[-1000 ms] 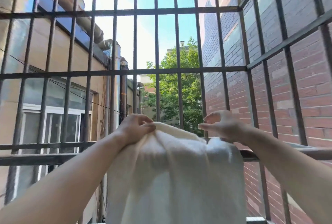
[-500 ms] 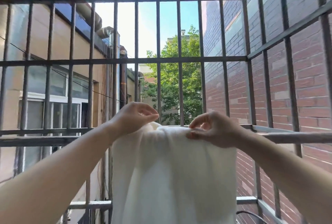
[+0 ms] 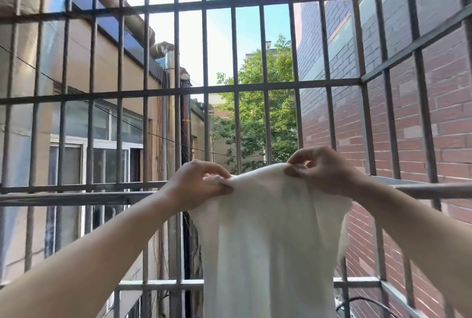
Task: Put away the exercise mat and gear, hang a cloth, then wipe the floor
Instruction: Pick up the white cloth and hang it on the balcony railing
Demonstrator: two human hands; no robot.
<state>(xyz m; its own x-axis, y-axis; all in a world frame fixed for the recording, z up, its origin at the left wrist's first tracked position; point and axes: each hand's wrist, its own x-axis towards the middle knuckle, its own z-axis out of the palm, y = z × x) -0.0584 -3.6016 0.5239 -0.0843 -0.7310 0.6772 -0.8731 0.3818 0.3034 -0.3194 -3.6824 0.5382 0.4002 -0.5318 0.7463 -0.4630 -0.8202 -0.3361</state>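
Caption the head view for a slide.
Hanging step: left hand and right hand pinch the top edge of a white cloth in front of the metal cage's rail, brick wall at right.

White cloth [image 3: 268,241], grey bars [image 3: 176,93], red brick wall [image 3: 447,118]

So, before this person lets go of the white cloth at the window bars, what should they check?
1. Left hand pinches the cloth at its top edge: ok.
2. Right hand pinches the top edge: ok.
3. Cloth draped over the horizontal rail: cannot tell, the cloth hides the rail there.
4. Top edge spread flat: not ok, it humps up between the hands.
5. Lower end hanging free: cannot tell, it runs out of view.
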